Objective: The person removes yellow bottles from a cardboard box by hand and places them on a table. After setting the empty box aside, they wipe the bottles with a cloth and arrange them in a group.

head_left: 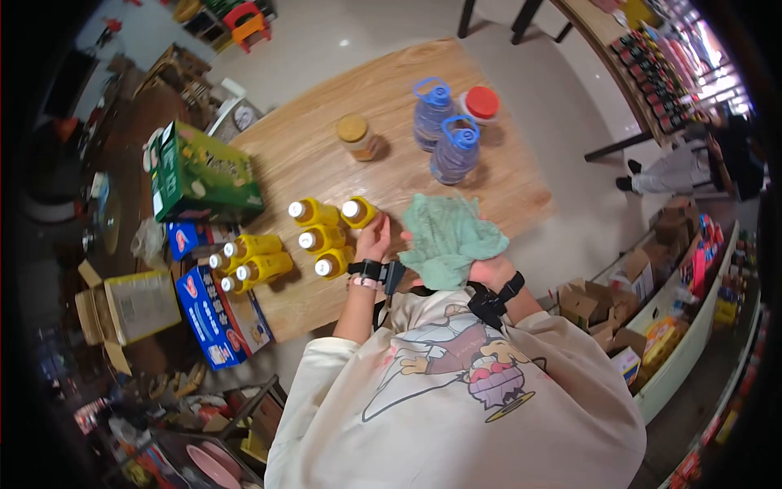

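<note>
My left hand [375,238] is wrapped round the lower part of a yellow bottle with a white cap [359,211], which stands on the wooden table [314,167]. Three more yellow bottles [323,238] are grouped just left of it. A crumpled green cloth [450,238] is held in my right hand [493,270], whose fingers are partly covered by the cloth. Beyond the cloth are two blue-tinted water bottles with handles [454,156] and a red-lidded jar [481,104]. Another jar with a yellow lid [358,138] stands farther back.
Several yellow bottles [257,259] stand at the table's left side, near blue boxes [213,314] and a green carton [204,175]. An open cardboard box [134,308] is beyond. Shelves with goods [676,326] are at the right, where a seated person [676,169] is partly visible.
</note>
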Demonstrator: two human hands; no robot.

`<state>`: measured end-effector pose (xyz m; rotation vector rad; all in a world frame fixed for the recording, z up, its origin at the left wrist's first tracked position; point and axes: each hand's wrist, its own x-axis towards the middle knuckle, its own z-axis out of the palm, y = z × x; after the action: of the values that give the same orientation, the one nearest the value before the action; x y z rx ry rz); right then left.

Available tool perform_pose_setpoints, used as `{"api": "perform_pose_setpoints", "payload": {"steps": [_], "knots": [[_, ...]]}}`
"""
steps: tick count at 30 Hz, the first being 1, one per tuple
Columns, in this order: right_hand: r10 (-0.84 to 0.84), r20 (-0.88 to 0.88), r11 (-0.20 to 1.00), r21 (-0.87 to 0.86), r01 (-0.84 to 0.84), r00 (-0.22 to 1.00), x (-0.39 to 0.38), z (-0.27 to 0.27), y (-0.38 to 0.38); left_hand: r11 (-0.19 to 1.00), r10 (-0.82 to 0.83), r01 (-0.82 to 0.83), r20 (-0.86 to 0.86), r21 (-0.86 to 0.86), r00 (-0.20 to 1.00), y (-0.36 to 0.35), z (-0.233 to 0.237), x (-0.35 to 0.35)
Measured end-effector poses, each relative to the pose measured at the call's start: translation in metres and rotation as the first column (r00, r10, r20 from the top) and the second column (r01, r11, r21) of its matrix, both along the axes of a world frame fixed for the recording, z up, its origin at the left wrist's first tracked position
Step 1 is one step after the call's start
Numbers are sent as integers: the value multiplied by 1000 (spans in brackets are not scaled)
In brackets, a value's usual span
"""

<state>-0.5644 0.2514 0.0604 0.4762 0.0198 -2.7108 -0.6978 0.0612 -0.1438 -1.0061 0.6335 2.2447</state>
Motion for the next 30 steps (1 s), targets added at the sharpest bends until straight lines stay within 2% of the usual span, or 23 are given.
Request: {"api": "perform_pose_setpoints", "payload": {"steps": [1, 2, 3, 5, 6, 7, 8, 11, 12, 13, 14, 15, 16, 17, 19, 23, 25, 27, 30], "knots": [[17, -48, 1000, 1, -17, 999, -1, 5, 0, 993, 81, -83, -33, -87, 996, 5, 20, -1], [33, -96, 999, 3, -33, 995, -2, 10, -1, 994, 91, -97, -116, -50, 989, -4, -12, -9], [49, -145, 999, 6, -48, 988, -4, 15, -1, 962, 168, -199, -168, -189, 971, 11, 13, -2], [15, -41, 998, 55, -13, 999, -6, 22, -2, 933, 197, -241, -180, -269, 964, 16, 43, -4], [-14, 30, 997, 83, 12, 999, -7, 27, -3, 930, 210, -254, -184, -267, 960, 13, 40, -8], [-2, 25, 996, 84, 0, 1000, -7, 25, -3, 932, 201, -246, -185, -266, 962, 10, 36, -13], [9, -61, 996, 92, -4, 998, -5, 21, -2, 934, 192, -238, -188, -266, 963, 6, 33, -18], [3, -145, 997, 76, 8, 989, -3, 13, 1, 930, 157, -234, -269, -284, 950, -1, 25, -26], [-4, -146, 998, 67, 14, 989, -1, 12, 2, 862, 141, -270, -310, -428, 940, 6, 32, -21], [-11, -146, 998, 58, 20, 989, 0, 10, 3, 860, 155, -282, -308, -425, 939, 6, 7, -15], [-10, -119, 986, 163, 29, 993, -1, 8, 4, 680, -163, -252, -477, -688, 864, 4, -16, -7], [-2, -107, 977, 210, 24, 994, 0, 6, 4, 404, -500, -300, -483, -865, 719, 0, -34, 4], [6, -93, 966, 256, 18, 996, 1, 5, 3, 72, -748, -69, -99, -995, 656, 8, 17, 30], [-1, -81, 973, 229, 19, 997, 4, 3, 5, -171, -902, -199, 72, -965, 426, 3, 7, 51], [6, -71, 981, 195, 8, 997, 1, 0, 7, -318, -947, -273, 295, -908, 123, -9, 15, 80], [-34, 4, 993, 117, 33, 999, 3, 2, 6, -327, -940, -266, 284, -907, 189, -21, 8, 100], [-25, 8, 995, 97, 25, 1000, 1, 0, 4, -361, -932, -323, 337, -875, 131, -25, 14, 106], [-7, 4, 994, 107, 7, 1000, 0, -5, 1, -382, -924, -295, 359, -875, 132, -25, 15, 104], [17, 16, 996, 91, -18, 1000, -5, -7, -4, -352, -929, -169, 321, -920, 186, -15, 18, 104]]}}
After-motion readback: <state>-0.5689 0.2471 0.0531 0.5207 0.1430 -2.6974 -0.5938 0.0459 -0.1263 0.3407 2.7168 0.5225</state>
